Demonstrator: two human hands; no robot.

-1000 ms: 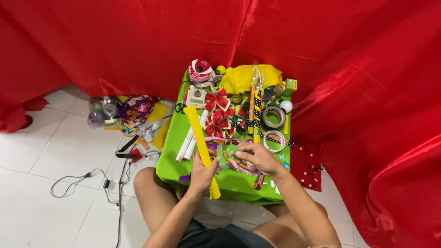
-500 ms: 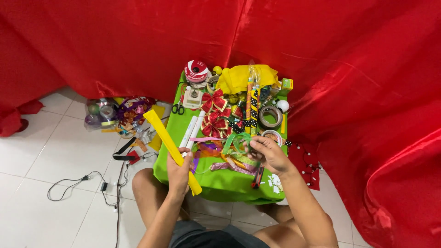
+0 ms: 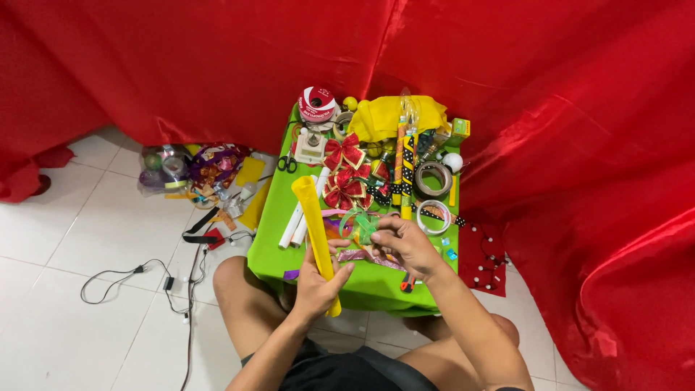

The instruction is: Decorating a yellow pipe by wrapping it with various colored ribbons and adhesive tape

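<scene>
Green table [image 3: 275, 250] heaped with ribbons, tape rolls. Left hand [image 3: 316, 286] clenched round yellow roll [image 3: 313, 221]; right hand [image 3: 407, 245] pinching green ribbon [image 3: 360, 226].

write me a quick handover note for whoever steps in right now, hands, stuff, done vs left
Left hand: fingers closed round the lower part of the yellow paper roll, which slants up over the green table.
Right hand: pinching a green ribbon just right of the roll.
Nearby: red bows, tape rings, white tubes, scissors.
Done: roll and ribbon both in hand.
Left: ribbon is not around the roll.
</scene>
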